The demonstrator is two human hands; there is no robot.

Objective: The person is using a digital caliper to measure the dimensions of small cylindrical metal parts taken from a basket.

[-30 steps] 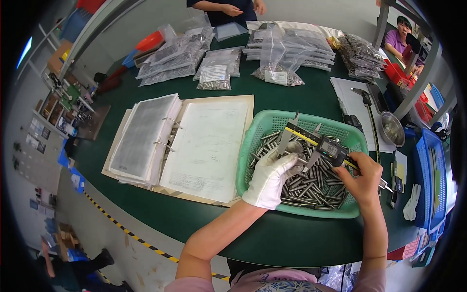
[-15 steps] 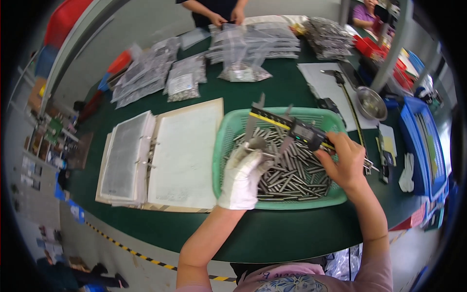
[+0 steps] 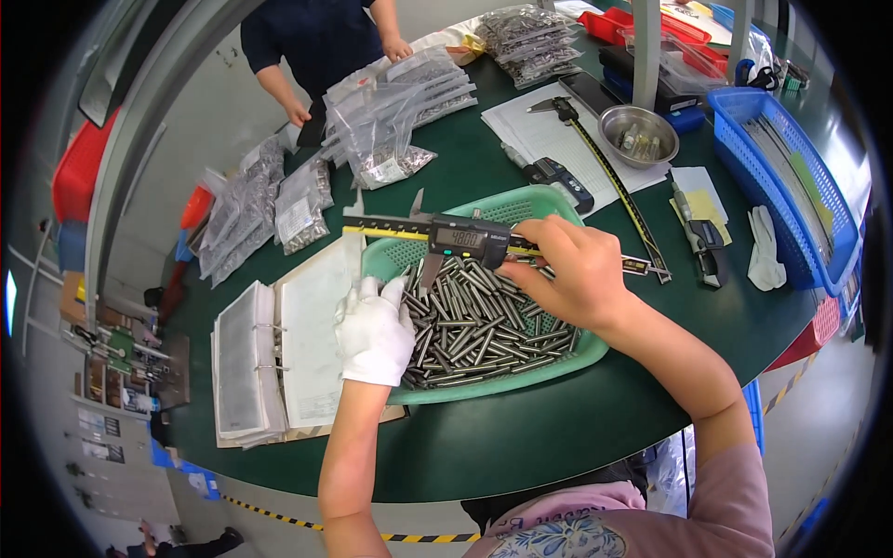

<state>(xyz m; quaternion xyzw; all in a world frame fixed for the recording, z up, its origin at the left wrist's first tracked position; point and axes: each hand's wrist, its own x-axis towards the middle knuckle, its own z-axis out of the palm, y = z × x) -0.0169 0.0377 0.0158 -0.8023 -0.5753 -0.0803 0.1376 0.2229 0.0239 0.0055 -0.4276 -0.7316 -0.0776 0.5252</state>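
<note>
My bare right hand (image 3: pixel 579 272) grips a digital caliper (image 3: pixel 470 240), thumb below the slide and fingers over it. The caliper lies level over a green plastic basket (image 3: pixel 535 206), its jaws pointing left and standing apart with nothing seen between them. Many short grey metal pins (image 3: pixel 484 335) fill the basket. My left hand (image 3: pixel 375 332), in a white glove, is at the basket's left rim, beside an open ring binder (image 3: pixel 312 349). Its fingers are bent but apart, and no pin shows in them; the palm side is hidden.
Bags of metal parts (image 3: pixel 302 205) line the far side, where another person's hands (image 3: pixel 395 48) rest near a pile. Toward the right are a second caliper (image 3: pixel 609 153), a metal bowl (image 3: pixel 637 135), a micrometer (image 3: pixel 702 244), a white glove (image 3: pixel 766 249) and a blue basket (image 3: pixel 791 177).
My head view has turned right. My left hand has moved away from the caliper jaws to the basket's left rim, and the pins it held no longer show. The caliper is now level.
</note>
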